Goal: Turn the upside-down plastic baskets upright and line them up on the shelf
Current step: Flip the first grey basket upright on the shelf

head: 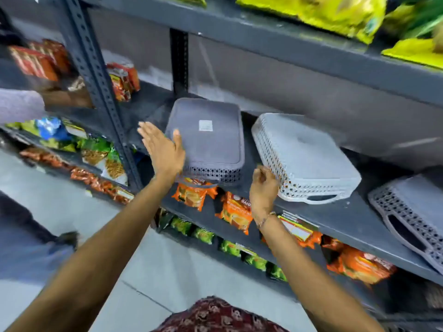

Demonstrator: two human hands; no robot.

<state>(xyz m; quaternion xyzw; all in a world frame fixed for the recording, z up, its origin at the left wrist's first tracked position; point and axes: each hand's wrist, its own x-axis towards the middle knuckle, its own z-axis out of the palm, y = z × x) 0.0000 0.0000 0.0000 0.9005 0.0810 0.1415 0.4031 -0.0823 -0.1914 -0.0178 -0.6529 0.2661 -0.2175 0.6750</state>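
From the head camera, you face a dark grey metal shelf (335, 219) that carries three perforated plastic baskets, all bottom-up. The dark grey rectangular basket (206, 140) lies at the left, its flat base with a small white label turned upward and its front end jutting slightly past the shelf edge. The light grey rectangular basket (309, 159) sits beside it, apart from it, angled with its handle slot toward you. A third grey basket (412, 212) lies at the far right, partly cut off by the frame, handle opening toward the front.

Your left hand (163, 149) is spread flat with fingers extended, thumb lying on the left edge of the dark grey basket's base, grasping nothing. Your right hand (263, 185) is curled, fingers bent at the near left corner of the light grey basket; whether it actually grips the rim cannot be told.

Orange snack packets (236, 213) hang or stand on the level below, green packets (203, 234) lower still. Yellow bags (335, 13) fill the shelf above. A perforated steel upright (96, 75) divides this bay from the next.
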